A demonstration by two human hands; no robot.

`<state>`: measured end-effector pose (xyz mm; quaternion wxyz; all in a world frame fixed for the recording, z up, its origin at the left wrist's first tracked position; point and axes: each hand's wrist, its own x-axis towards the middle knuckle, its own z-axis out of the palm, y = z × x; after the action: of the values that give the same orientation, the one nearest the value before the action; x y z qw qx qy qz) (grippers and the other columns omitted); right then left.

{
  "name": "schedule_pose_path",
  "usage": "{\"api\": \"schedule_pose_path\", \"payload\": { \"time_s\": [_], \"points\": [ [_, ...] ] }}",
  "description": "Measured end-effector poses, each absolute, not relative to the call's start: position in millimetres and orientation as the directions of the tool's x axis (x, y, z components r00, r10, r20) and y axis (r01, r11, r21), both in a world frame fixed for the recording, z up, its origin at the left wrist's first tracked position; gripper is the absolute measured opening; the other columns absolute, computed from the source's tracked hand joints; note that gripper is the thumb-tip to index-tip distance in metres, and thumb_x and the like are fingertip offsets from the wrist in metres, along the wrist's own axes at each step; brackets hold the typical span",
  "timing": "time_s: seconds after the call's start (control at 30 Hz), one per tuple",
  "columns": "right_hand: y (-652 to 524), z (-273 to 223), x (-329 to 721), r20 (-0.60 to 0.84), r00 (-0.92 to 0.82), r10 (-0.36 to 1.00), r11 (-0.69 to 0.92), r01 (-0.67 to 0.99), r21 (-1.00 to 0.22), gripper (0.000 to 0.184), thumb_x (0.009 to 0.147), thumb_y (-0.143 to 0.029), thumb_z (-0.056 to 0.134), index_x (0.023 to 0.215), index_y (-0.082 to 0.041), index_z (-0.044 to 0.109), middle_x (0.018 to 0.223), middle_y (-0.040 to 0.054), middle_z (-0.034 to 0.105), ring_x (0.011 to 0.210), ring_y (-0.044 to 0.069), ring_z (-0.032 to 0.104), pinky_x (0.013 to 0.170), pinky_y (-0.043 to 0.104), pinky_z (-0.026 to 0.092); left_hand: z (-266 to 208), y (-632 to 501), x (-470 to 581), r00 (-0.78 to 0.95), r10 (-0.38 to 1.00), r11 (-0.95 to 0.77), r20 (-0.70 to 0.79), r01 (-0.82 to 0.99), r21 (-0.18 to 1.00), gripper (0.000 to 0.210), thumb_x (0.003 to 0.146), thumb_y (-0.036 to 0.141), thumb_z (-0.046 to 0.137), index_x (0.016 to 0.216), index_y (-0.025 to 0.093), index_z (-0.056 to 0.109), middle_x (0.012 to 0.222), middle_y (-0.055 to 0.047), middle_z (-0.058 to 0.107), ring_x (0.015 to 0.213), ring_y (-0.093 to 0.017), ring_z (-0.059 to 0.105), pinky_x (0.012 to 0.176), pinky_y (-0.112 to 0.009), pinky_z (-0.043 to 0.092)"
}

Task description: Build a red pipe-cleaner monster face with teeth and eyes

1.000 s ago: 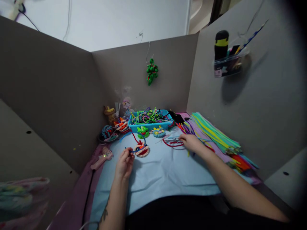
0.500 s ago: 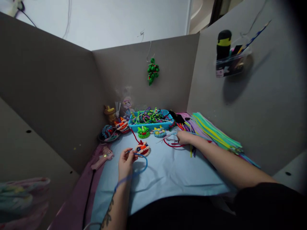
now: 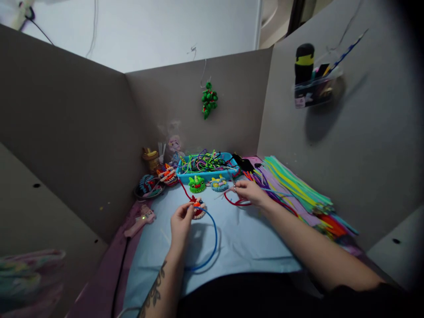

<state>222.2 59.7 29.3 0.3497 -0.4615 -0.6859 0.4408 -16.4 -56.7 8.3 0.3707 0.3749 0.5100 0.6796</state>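
The left hand (image 3: 181,220) keeps a narrow pinched grip on a blue stem (image 3: 216,234), looping right over the worktop (image 3: 248,247). The right hand (image 3: 251,192) grips what look like silver scissors (image 3: 234,187), now lifted, so stem and cutter are both in hand. A red-mouthed figure (image 3: 200,213) sits just beyond the left fingertips (image 3: 191,206); farther lies the turquoise tray (image 3: 186,177).

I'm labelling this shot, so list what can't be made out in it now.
All in the head view:
Blue strip: lower end hidden behind the left arm.
Cream-and-red face piece: one side covered by the left hand.
Shiny item by the right hand: too small to name, or to tell whether gripped.
Patterned cloth: blurred, cut off by the left edge.
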Motion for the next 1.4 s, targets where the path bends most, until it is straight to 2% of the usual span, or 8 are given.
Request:
{"api": "schedule_pose_path", "payload": {
  "time_s": [0.07,0.13,0.2,0.33,0.53,0.67,1.0,1.4],
  "points": [
    [32.6,33.0,207.9,-0.033,-0.481,0.876,-0.012,0.047,-0.999,0.043,0.071,-0.053,0.057,0.083,-0.012,0.06,0.054,-0.0025,0.05,0.042,0.007,0.039,0.039,0.017,0.026,8.3,-48.0,-8.6,-0.446,0.887,-0.194,0.121,-0.124,0.973,0.032,0.064,0.037,0.071,0.083,0.011,0.066,0.078,-0.008,0.071,0.066,-0.016,0.065,0.063,-0.027,0.051],
    [1.5,33.2,193.9,-0.098,-0.637,0.765,-0.209,-0.101,-0.973,0.049,0.072,-0.06,0.055,0.082,-0.012,0.06,0.057,-0.0008,0.052,0.046,0.007,0.043,0.037,0.016,0.026,7.3,-40.3,-1.6,-0.449,0.887,-0.186,0.105,-0.14,0.973,0.031,0.063,0.036,0.071,0.08,0.011,0.064,0.083,-0.01,0.07,0.067,-0.016,0.065,0.063,-0.027,0.051],
    [-28.3,29.0,181.5,-0.19,-0.793,0.579,-0.392,-0.066,-0.918,0.051,0.072,-0.062,0.055,0.081,-0.012,0.059,0.066,0.0029,0.057,0.048,0.007,0.047,0.036,0.015,0.03,5.7,-35.6,3.5,-0.458,0.883,-0.191,0.102,-0.153,0.97,0.031,0.063,0.035,0.072,0.08,0.012,0.062,0.085,-0.01,0.07,0.069,-0.016,0.066,0.062,-0.026,0.051],
    [-66.9,13.2,163.4,-0.245,-0.873,0.422,-0.576,-0.049,-0.816,0.047,0.072,-0.058,0.059,0.082,-0.012,0.058,0.082,0.0062,0.06,0.051,0.006,0.05,0.034,0.013,0.033,1.9,-35.7,7.2,-0.437,0.89,-0.232,0.13,-0.189,0.954,0.034,0.064,0.036,0.072,0.085,0.013,0.057,0.087,-0.009,0.069,0.072,-0.017,0.066,0.064,-0.028,0.053],
    [-71.4,13.8,154.2,-0.253,-0.853,0.456,-0.551,-0.047,-0.833,0.049,0.067,-0.058,0.063,0.079,-0.011,0.057,0.083,0.0052,0.057,0.049,0.005,0.05,0.032,0.013,0.033,-2.0,-43.4,6.4,-0.387,0.906,-0.26,0.17,-0.193,0.946,0.03,0.067,0.034,0.072,0.086,0.012,0.064,0.102,-0.014,0.067,0.084,-0.021,0.066,0.074,-0.035,0.054],
    [-67.0,20.6,154.9,-0.283,-0.842,0.458,-0.516,0.007,-0.856,0.042,0.07,-0.053,0.062,0.077,-0.012,0.055,0.073,0.0008,0.053,0.046,0.004,0.046,0.031,0.013,0.03,-3.7,-46.0,4.2,-0.39,0.887,-0.317,0.248,-0.125,0.94,0.022,0.064,0.029,0.074,0.079,0.014,0.068,0.098,-0.012,0.067,0.096,-0.025,0.063,0.076,-0.035,0.053],
    [-62.0,11.2,156.3,-0.292,-0.834,0.469,-0.547,-0.014,-0.837,0.045,0.071,-0.058,0.059,0.073,-0.014,0.052,0.066,-0.0013,0.049,0.044,0.004,0.043,0.03,0.011,0.023,0.6,-49.8,0.7,-0.379,0.826,-0.439,0.417,0.031,0.898,0.005,0.065,0.021,0.073,0.068,0.019,0.07,0.083,-0.006,0.063,0.09,-0.021,0.061,0.075,-0.032,0.052],
    [-60.8,4.2,155.5,-0.258,-0.858,0.445,-0.572,-0.05,-0.819,0.061,0.057,-0.069,0.065,0.077,-0.012,0.054,0.071,0.0002,0.052,0.046,0.004,0.046,0.028,0.011,0.024,3.6,-53.3,3.3,-0.368,0.827,-0.447,0.425,0.027,0.894,0.006,0.067,0.024,0.071,0.066,0.018,0.068,0.084,-0.006,0.061,0.093,-0.022,0.06,0.082,-0.034,0.049]
  ]
}}
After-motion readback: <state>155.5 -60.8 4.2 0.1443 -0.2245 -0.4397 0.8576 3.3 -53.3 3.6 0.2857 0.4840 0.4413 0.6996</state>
